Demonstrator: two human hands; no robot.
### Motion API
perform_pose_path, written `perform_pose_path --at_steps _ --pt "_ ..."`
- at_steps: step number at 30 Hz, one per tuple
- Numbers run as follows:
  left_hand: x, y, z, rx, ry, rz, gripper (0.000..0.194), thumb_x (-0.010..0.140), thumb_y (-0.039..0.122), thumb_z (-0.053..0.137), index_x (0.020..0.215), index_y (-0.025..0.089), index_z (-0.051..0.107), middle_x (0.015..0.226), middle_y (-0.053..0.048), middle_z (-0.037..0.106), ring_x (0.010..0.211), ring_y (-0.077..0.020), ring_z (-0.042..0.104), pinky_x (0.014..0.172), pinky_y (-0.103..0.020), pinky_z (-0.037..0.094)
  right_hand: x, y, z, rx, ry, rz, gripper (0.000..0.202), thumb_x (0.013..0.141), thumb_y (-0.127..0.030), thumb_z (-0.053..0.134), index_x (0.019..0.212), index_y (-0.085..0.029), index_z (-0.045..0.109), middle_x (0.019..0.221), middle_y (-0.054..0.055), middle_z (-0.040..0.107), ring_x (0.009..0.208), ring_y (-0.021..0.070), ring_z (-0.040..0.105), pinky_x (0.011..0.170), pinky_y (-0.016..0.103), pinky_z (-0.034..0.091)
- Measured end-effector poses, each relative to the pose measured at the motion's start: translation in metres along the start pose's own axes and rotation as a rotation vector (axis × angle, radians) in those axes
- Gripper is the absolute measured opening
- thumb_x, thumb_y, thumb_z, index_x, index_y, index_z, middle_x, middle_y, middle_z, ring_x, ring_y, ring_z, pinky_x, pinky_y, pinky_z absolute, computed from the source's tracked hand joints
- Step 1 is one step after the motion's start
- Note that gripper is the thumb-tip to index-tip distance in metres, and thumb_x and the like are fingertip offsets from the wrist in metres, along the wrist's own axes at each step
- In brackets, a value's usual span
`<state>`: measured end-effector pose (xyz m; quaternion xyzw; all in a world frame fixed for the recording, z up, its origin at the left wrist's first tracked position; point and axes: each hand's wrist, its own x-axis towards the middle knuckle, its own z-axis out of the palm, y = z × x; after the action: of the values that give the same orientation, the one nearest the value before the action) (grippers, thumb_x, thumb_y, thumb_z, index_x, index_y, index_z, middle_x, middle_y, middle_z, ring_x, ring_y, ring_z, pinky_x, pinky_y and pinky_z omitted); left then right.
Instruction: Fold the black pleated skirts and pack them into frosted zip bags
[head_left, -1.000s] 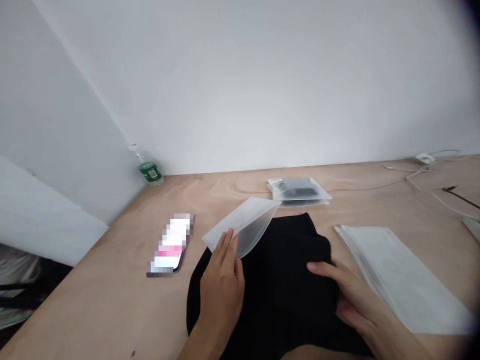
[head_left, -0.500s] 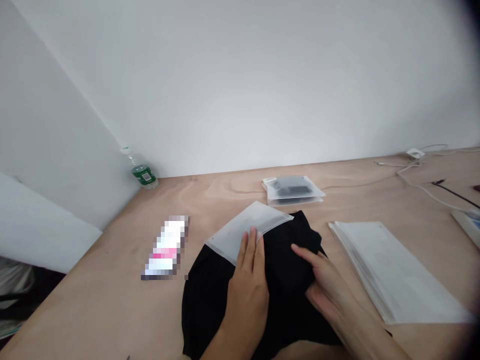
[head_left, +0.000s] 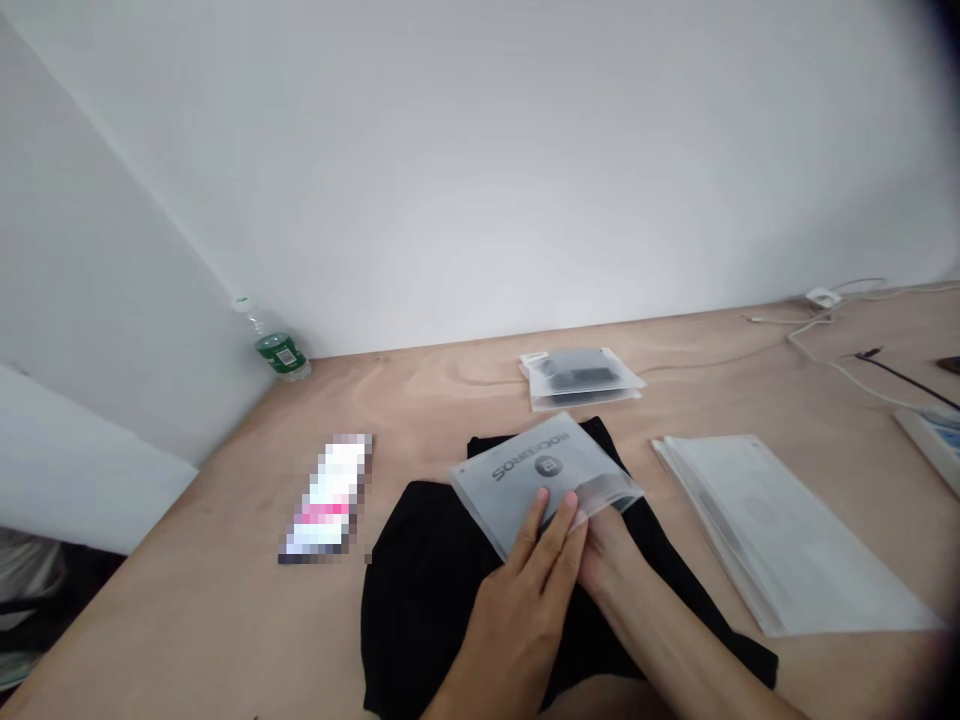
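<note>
A frosted plastic bag point(head_left: 517, 475) with dark lettering and a round logo lies tilted over black cloth point(head_left: 420, 590) on the table. My left hand point(head_left: 525, 590) rests on the bag's near part, its fingers stretched out over the plastic. My right hand point(head_left: 611, 545) reaches in at the bag's right-hand opening; its fingers are inside or beneath the plastic, with something dark beside them. What those fingers hold is hidden.
Behind the cloth lies a packed bag point(head_left: 581, 378). A stack of frosted bags point(head_left: 780, 530) is at the right. On the left are a pixelated phone-like object point(head_left: 328, 498) and a bottle point(head_left: 281, 352). Cables point(head_left: 825, 350) run along the back right.
My right hand has gone from the black cloth into or under the frosted bag. The bag has moved right and shows its logo. My left hand has shifted right with it.
</note>
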<state>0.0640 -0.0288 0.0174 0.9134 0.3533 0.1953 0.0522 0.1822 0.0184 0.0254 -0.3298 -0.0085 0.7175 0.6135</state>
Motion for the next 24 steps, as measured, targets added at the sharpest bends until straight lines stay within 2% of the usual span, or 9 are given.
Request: perform_pose_path --at_steps 5,11,13,15,16,17,19,21,24 --pt "-0.021 -0.016 0.005 -0.054 -0.02 0.062 0.069 0.077 -0.01 0.025 0.141 0.014 0.017 0.148 -0.003 0.024 0.136 -0.0192 0.013 0.102 -0.033 0.04 -0.005 0.008 0.006 -0.004 0.054 0.155 0.02 0.081 -0.013 0.048 0.092 -0.014 0.065 0.069 0.001 0.069 0.06 0.0134 0.063 0.064 0.025 0.053" --pt "-0.039 -0.029 0.003 0.043 0.017 0.077 0.064 0.079 -0.009 0.025 0.137 0.018 0.029 0.139 -0.002 0.041 0.133 -0.0184 0.027 0.099 -0.04 0.041 -0.012 0.013 0.005 0.01 0.057 0.245 0.025 0.083 -0.028 0.046 0.089 -0.012 0.065 0.076 0.004 0.071 0.069 0.0176 0.064 0.066 0.03 0.051" --pt "-0.038 -0.026 -0.001 0.138 0.091 0.063 0.056 0.082 -0.005 0.031 0.131 0.021 0.04 0.131 -0.001 0.052 0.127 -0.0201 0.038 0.103 -0.049 0.032 -0.014 0.016 0.003 0.021 0.053 0.257 0.028 0.083 -0.032 0.046 0.093 -0.014 0.064 0.083 0.004 0.071 0.074 0.0165 0.065 0.067 0.028 0.05" --pt "-0.034 -0.022 -0.004 0.183 0.221 0.03 0.039 0.085 0.003 0.043 0.117 0.023 0.054 0.118 0.001 0.062 0.116 -0.0215 0.051 0.106 -0.056 0.016 -0.018 0.02 0.0 0.031 0.032 0.272 0.03 0.084 -0.036 0.046 0.095 -0.015 0.064 0.089 0.004 0.071 0.079 0.0158 0.065 0.07 0.027 0.049" --pt "-0.032 -0.019 -0.005 0.174 0.297 0.009 0.03 0.084 0.007 0.048 0.107 0.023 0.059 0.111 0.002 0.066 0.108 -0.0212 0.056 0.106 -0.057 0.013 -0.021 0.022 -0.003 0.022 0.017 0.28 0.03 0.084 -0.037 0.046 0.095 -0.015 0.064 0.089 0.004 0.071 0.081 0.0159 0.065 0.073 0.027 0.049" --pt "-0.03 -0.017 -0.005 0.146 0.367 -0.016 0.021 0.084 0.009 0.051 0.097 0.022 0.062 0.104 0.002 0.069 0.1 -0.0201 0.06 0.106 -0.054 0.015 -0.025 0.023 -0.007 0.001 0.004 0.287 0.029 0.083 -0.036 0.047 0.093 -0.015 0.065 0.09 0.005 0.071 0.083 0.0161 0.065 0.076 0.027 0.049" --pt "-0.027 -0.015 -0.004 0.071 0.442 -0.052 0.014 0.083 0.008 0.052 0.082 0.019 0.061 0.094 0.0 0.07 0.087 -0.0175 0.062 0.096 -0.044 0.033 -0.038 0.023 -0.018 -0.081 -0.015 0.292 0.023 0.081 -0.03 0.051 0.09 -0.015 0.066 0.092 0.006 0.071 0.089 0.0163 0.064 0.083 0.027 0.046" --pt "-0.025 -0.016 -0.001 0.032 0.432 -0.06 0.016 0.083 0.005 0.048 0.082 0.016 0.058 0.086 -0.002 0.069 0.075 -0.0161 0.059 0.077 -0.034 0.042 -0.056 0.015 -0.031 -0.207 -0.037 0.325 0.019 0.075 -0.025 0.059 0.089 -0.016 0.067 0.097 0.006 0.07 0.098 0.0167 0.062 0.09 0.027 0.043" --pt "-0.024 -0.018 0.003 0.093 0.334 -0.047 0.02 0.085 0.007 0.042 0.095 0.015 0.057 0.078 -0.003 0.064 0.068 -0.0171 0.053 0.064 -0.031 0.039 -0.08 -0.013 -0.044 -0.58 -0.128 0.447 0.028 0.065 -0.024 0.07 0.092 -0.017 0.067 0.097 0.007 0.07 0.094 0.0193 0.064 0.086 0.031 0.045"
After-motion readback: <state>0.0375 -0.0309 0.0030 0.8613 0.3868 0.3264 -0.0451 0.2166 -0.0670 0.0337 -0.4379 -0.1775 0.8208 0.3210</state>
